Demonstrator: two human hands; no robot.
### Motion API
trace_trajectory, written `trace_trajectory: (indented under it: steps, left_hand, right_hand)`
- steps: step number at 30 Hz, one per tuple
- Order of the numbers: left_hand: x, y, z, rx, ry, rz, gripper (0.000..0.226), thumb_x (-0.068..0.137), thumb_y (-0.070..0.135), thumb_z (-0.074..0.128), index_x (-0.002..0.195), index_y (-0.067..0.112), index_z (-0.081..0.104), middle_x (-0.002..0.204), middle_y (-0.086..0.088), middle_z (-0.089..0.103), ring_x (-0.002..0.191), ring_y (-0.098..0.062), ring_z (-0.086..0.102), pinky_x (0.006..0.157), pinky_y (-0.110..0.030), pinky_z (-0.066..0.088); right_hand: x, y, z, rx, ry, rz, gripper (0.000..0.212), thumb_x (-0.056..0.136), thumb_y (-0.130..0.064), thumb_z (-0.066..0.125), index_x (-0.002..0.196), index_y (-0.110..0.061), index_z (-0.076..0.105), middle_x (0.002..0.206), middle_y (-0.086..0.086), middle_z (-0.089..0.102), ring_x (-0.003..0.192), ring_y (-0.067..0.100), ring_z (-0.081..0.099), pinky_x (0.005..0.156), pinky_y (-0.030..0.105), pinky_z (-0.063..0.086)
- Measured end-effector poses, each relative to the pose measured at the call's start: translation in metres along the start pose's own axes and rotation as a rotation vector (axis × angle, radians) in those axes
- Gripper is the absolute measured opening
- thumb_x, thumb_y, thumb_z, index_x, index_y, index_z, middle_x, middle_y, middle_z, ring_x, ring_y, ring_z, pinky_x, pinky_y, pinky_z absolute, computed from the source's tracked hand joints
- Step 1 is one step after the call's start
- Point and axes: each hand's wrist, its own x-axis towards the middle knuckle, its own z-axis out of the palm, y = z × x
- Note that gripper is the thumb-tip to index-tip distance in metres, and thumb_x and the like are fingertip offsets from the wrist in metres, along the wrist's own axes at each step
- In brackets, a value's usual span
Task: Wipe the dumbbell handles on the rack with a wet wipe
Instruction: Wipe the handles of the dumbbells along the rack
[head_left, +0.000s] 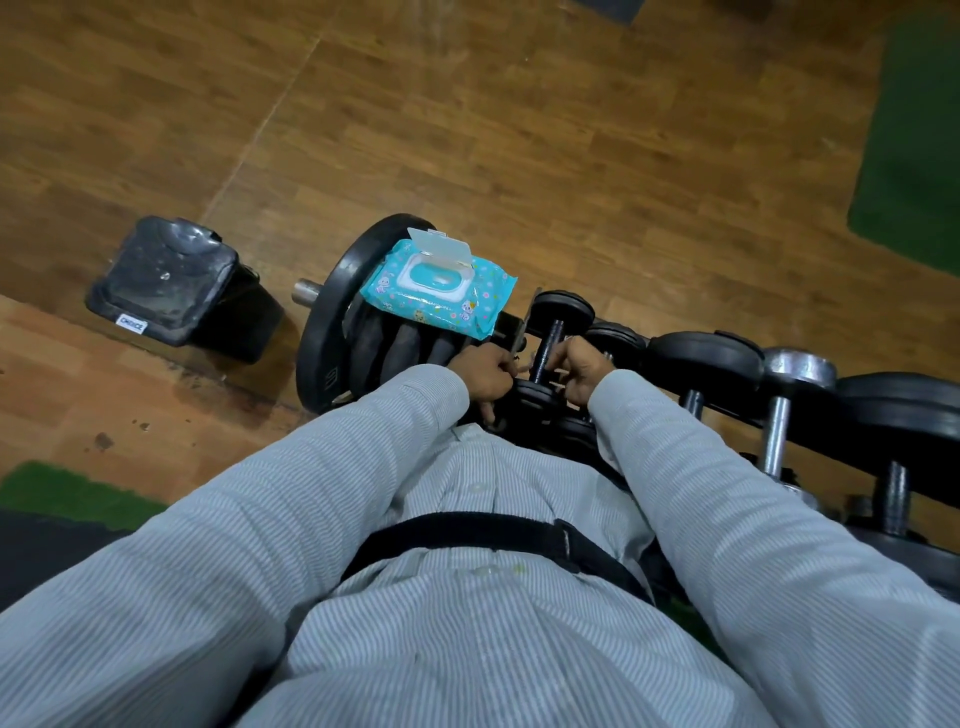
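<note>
Black bin (171, 283) at nine o'clock, wipes pack (439, 288) with lid up on the weight plates (332, 338). Left hand (485, 371) and right hand (582, 371) curl beside the first dumbbell handle (548, 351); whether they pinch a wipe I cannot tell. Best wrap it fully, twisting end to end.

Both arms reach forward, left grip (485, 371) and right grip (582, 371) curled, close together.

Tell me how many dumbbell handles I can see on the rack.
4, perhaps more hidden behind the arms: a dark handle between the left hand and right hand, a short grey one, a chrome one, and a dark threaded one far right.
</note>
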Motion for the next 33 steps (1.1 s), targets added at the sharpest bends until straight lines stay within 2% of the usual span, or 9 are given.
trace_trajectory:
  steps: [2,5,9,14,18,23,26,29,33]
  left_hand:
    - [0.002,0.001,-0.001,-0.003,0.01,0.004,0.041,0.094,0.007,0.041,0.126,0.016,0.065,0.059,0.001,0.07,0.072,-0.031,0.078,0.096,-0.036,0.058]
    - [0.004,0.003,-0.001,0.02,0.034,0.014,0.038,0.095,0.008,0.04,0.122,0.011,0.067,0.085,-0.007,0.074,0.072,-0.033,0.077,0.092,-0.037,0.06]
    - [0.009,0.004,0.002,0.055,0.073,0.025,0.033,0.095,0.01,0.042,0.113,0.009,0.069,0.087,-0.009,0.074,0.063,-0.032,0.076,0.087,-0.039,0.062]
    - [0.018,0.003,0.002,0.104,0.09,0.036,0.028,0.096,0.017,0.044,0.106,0.008,0.069,0.092,-0.013,0.077,0.054,-0.028,0.074,0.086,-0.04,0.062]
    - [0.02,0.003,0.0,0.125,0.078,0.052,0.027,0.096,0.016,0.045,0.104,0.007,0.068,0.087,-0.016,0.076,0.052,-0.028,0.073,0.084,-0.04,0.062]
    - [0.017,-0.001,-0.003,0.106,-0.02,0.067,0.035,0.096,0.011,0.041,0.12,0.003,0.065,0.114,-0.021,0.072,0.059,-0.031,0.075,0.084,-0.044,0.062]
    - [0.012,-0.009,-0.006,0.104,-0.095,0.057,0.045,0.098,0.009,0.038,0.14,0.011,0.055,0.126,-0.017,0.064,0.067,-0.033,0.077,0.085,-0.044,0.062]
    - [0.009,-0.017,-0.006,0.096,-0.152,0.056,0.059,0.094,0.006,0.038,0.152,0.018,0.044,0.147,-0.016,0.054,0.065,-0.031,0.077,0.087,-0.042,0.062]
    - [0.009,-0.017,-0.008,0.085,-0.17,0.065,0.059,0.097,0.007,0.038,0.154,0.02,0.04,0.158,-0.014,0.043,0.069,-0.033,0.077,0.089,-0.042,0.061]
  right_hand:
    - [-0.012,0.003,0.003,-0.148,0.012,-0.009,0.017,0.046,0.0,0.053,0.042,-0.016,0.049,0.089,0.019,0.061,0.078,0.03,0.054,0.06,0.03,0.048]
    - [-0.033,-0.004,0.002,-0.396,0.113,-0.046,0.014,0.067,0.006,0.053,0.061,-0.007,0.056,0.075,0.017,0.056,0.071,0.028,0.053,0.064,0.034,0.042]
    - [-0.045,-0.005,-0.003,-0.691,0.154,-0.156,0.018,0.093,-0.007,0.052,0.089,0.0,0.068,0.087,0.017,0.065,0.081,0.03,0.062,0.073,0.033,0.047]
    - [-0.062,0.003,-0.001,-0.841,0.209,-0.301,0.037,0.098,-0.027,0.05,0.081,0.001,0.067,0.081,0.018,0.066,0.079,0.033,0.065,0.075,0.034,0.051]
    - [-0.066,0.013,0.001,-0.676,0.214,-0.29,0.025,0.091,-0.009,0.046,0.072,-0.002,0.061,0.074,0.016,0.058,0.07,0.03,0.056,0.066,0.031,0.043]
    - [-0.064,-0.01,0.007,0.062,0.052,-0.088,0.021,0.067,-0.011,0.052,0.053,-0.021,0.04,0.067,0.004,0.04,0.055,0.022,0.036,0.053,0.03,0.026]
    - [-0.043,-0.019,0.013,0.347,0.056,-0.046,0.028,0.047,-0.02,0.067,0.064,-0.021,0.046,0.097,0.008,0.06,0.087,0.032,0.06,0.076,0.035,0.05]
    - [-0.03,-0.022,0.022,0.58,0.076,-0.047,0.021,0.058,-0.015,0.063,0.065,-0.017,0.044,0.085,0.01,0.055,0.086,0.034,0.063,0.075,0.036,0.058]
    - [-0.02,-0.016,0.022,0.535,0.108,-0.068,0.014,0.063,-0.013,0.063,0.076,-0.008,0.061,0.094,0.014,0.067,0.088,0.035,0.069,0.077,0.032,0.057]
